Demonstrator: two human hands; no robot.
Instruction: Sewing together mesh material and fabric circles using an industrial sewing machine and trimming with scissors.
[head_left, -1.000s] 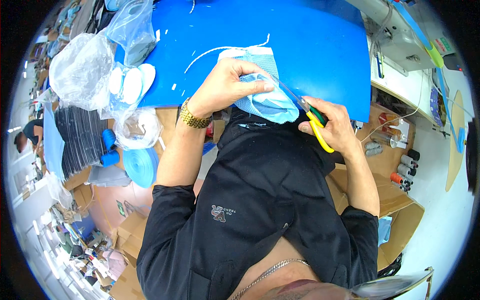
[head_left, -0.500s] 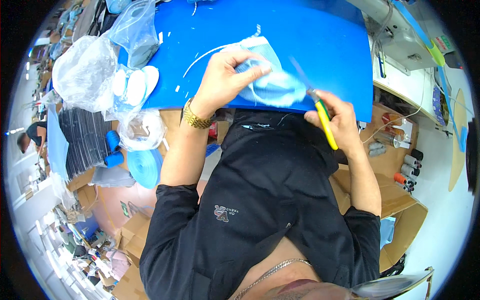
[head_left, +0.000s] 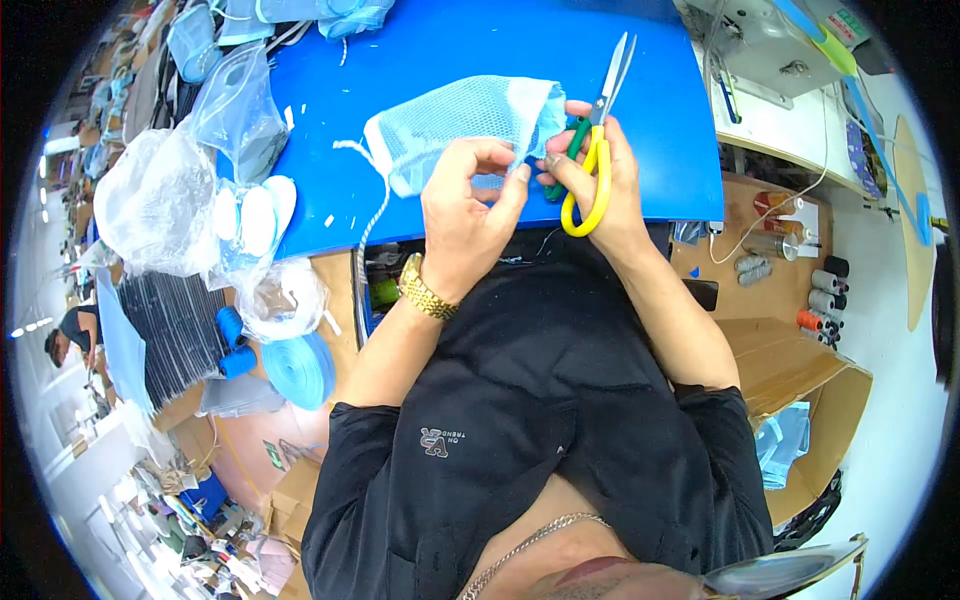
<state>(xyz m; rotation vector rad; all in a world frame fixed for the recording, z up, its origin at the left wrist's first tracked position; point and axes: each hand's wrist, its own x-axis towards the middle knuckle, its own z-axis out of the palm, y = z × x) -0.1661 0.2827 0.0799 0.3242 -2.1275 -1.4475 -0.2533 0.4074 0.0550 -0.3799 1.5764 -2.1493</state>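
L hand (head_left: 465, 215) pinches edge of mesh bag (head_left: 465, 125); R hand (head_left: 592, 180) grips scissors (head_left: 598, 130), blades nearly shut, pointing away. Trim step, prob.; next needs blades brought to edge.

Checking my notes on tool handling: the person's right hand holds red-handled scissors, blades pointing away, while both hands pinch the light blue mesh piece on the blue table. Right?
Not quite. In the head view the scissors in the right hand have yellow and green handles, not red. The rest holds: blades point away, and left hand and right pinch the light blue mesh piece on the blue table.
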